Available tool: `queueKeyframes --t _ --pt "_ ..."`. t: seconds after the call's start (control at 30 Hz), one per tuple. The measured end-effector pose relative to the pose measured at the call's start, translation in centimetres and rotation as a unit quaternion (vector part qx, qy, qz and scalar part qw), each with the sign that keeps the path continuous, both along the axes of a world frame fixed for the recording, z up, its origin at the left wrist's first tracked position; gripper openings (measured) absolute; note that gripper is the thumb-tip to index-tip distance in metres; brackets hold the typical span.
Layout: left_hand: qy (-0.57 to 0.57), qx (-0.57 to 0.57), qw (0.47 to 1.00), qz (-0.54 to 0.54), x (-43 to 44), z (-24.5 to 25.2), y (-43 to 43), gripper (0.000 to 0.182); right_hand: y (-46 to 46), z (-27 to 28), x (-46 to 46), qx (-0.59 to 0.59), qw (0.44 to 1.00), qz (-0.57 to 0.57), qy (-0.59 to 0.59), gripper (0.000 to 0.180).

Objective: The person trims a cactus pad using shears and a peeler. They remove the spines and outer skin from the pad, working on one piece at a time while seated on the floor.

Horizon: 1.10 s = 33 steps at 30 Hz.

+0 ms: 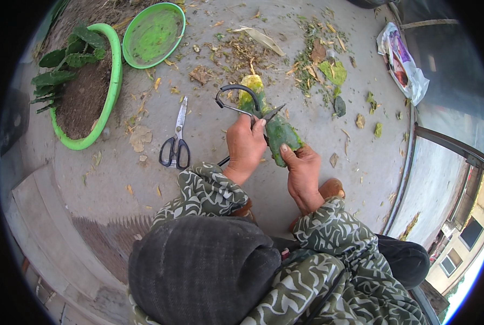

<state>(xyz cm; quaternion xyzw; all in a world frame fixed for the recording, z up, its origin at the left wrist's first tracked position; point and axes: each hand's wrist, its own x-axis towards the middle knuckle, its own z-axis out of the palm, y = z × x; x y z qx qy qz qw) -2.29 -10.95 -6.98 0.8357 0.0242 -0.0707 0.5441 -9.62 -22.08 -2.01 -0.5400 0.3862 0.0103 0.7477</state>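
Observation:
My left hand (246, 140) grips a pair of scissors (238, 87) with large black loop handles, holding them near the pivot. One handle loop curves up beyond my knuckles, and the dark blade tip points right across a green cactus pad (283, 136). My right hand (305, 172) pinches the near end of that pad, its thumb on the upper face. Just past the blade shows a yellow-green cactus piece (252, 91); whether it joins the held pad I cannot tell. A second pair of scissors (178, 142) lies on the concrete to the left, black handles towards me.
At the left stands a green planter (115, 81) of soil with a cactus (73, 53) in it. Beside it lies a green dish (154, 36). Dry leaves and plant scraps (319, 61) litter the floor. A printed plastic bag (402, 63) rests by the right-hand frame; steps (59, 235) lie at lower left.

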Motion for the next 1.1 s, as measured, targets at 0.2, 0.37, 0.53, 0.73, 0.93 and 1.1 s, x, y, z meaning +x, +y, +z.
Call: queueKeyframes --t 0.2,0.37,0.53,0.73,0.93,1.1 --pt "-0.167 -0.04 0.982 -0.083 -1.1 1.0 0.4 0.012 0.2 -0.3 0.2 0.03 0.999 -0.034 -0.019 0.02" --pt "-0.042 -0.015 0.999 0.019 -0.3 0.4 1.0 0.014 0.0 0.0 0.2 0.039 0.999 -0.018 0.013 0.017" --pt "-0.053 0.034 0.998 -0.016 0.1 -0.5 1.1 0.015 0.3 0.1 0.2 0.029 0.999 -0.018 0.023 0.019" --pt "-0.141 0.005 0.987 -0.071 -1.2 1.1 0.6 0.015 0.2 -0.2 0.2 0.035 0.999 -0.02 -0.005 0.02" --pt "-0.081 -0.005 0.997 0.014 0.3 1.5 0.8 0.013 -0.2 -0.4 0.5 0.029 1.0 0.009 0.004 0.02" --pt "-0.039 -0.114 0.983 -0.136 -1.2 2.3 1.0 0.014 -1.0 -0.3 1.0 0.036 0.999 -0.028 0.015 0.021"
